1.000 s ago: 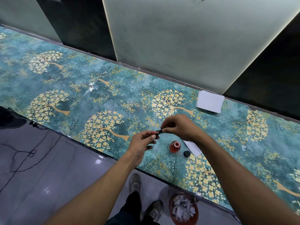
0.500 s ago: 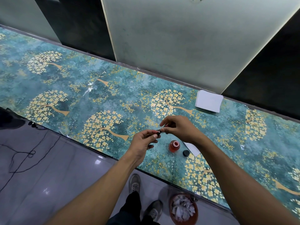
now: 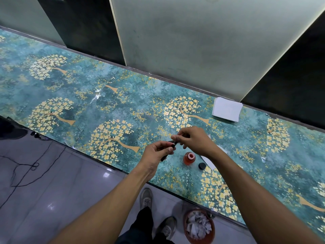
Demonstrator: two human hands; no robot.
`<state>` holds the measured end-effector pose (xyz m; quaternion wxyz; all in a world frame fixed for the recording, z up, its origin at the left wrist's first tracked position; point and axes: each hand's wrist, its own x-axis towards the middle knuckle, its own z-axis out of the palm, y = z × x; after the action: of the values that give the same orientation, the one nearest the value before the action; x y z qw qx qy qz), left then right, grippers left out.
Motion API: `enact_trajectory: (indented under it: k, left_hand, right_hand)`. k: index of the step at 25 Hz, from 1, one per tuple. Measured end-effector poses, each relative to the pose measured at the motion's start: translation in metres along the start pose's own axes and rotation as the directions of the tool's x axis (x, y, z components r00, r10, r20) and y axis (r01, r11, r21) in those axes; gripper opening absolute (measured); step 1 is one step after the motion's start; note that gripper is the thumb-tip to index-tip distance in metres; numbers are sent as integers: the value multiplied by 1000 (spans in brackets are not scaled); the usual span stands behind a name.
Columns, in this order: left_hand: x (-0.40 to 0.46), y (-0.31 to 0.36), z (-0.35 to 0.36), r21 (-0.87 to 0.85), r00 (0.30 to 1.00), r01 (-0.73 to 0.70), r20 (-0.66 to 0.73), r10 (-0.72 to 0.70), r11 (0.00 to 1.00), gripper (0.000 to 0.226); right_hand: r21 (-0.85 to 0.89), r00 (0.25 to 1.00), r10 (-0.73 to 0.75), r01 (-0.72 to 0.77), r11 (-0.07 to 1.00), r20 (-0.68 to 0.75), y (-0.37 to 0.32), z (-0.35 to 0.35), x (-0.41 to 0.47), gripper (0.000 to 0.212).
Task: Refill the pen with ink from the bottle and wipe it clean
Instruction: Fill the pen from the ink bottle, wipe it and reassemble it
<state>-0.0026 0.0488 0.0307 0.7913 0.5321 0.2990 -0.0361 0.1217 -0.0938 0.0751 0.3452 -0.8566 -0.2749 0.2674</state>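
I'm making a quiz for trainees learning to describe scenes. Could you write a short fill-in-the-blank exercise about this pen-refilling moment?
1. The ink bottle stands on the table with its cap ____.
2. The black cap lies on the bottle's ____ side.
3. The pen is held by ____ hands, left hand and right hand.
4. The bin on the floor holds crumpled ____.

Missing words: off; right; both; paper

Both hands [image 3: 177, 146] gripping dark pen [image 3: 172, 143], open ink bottle [image 3: 189, 158] below
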Motion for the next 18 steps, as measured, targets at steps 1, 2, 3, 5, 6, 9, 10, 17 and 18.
enact_trajectory:
  k: [1,2,3,5,6,9,10,17,18]
  left_hand:
    - [0,1,1,-12,1000,1,-5,-1,1000,13]
    - [0,2,1,-21,1000,2,-8,-2,1000,13]
    - [1,2,1,-23,1000,1,-8,-1,1000,13]
    - [1,3,2,-3,1000,1,-6,-1,1000,13]
    - [0,2,2,5,1000,4,-4,-4,1000,13]
    - [-1,2,4,-8,1000,7,-3,-7,1000,13]
    - [-1,2,3,-13,1000,8,-8,-8,1000,13]
    - [1,3,2,3,1000,18,-18,-18,1000,13]
    - [0,3,2,8,1000,15,-22,-15,1000,13]
  right_hand:
    - [50,1000,-7,5,999,27,0,-2,-1,26]
    - [102,999,-21,16,995,47,2,-4,-1,21]
    - [145,998,-39,30,989,55,3,-5,-1,18]
    - [145,998,-47,40,989,46,6,-6,1,15]
    - [111,999,-34,30,993,31,6,-5,2,18]
    - [-19,1000,5,-5,1000,-23,3,1,2,31]
    - [-35,1000,8,-9,999,-26,3,2,2,31]
    - [161,999,-40,36,986,23,9,0,3,9]
    - [140,999,-31,29,990,14,8,1,4,11]
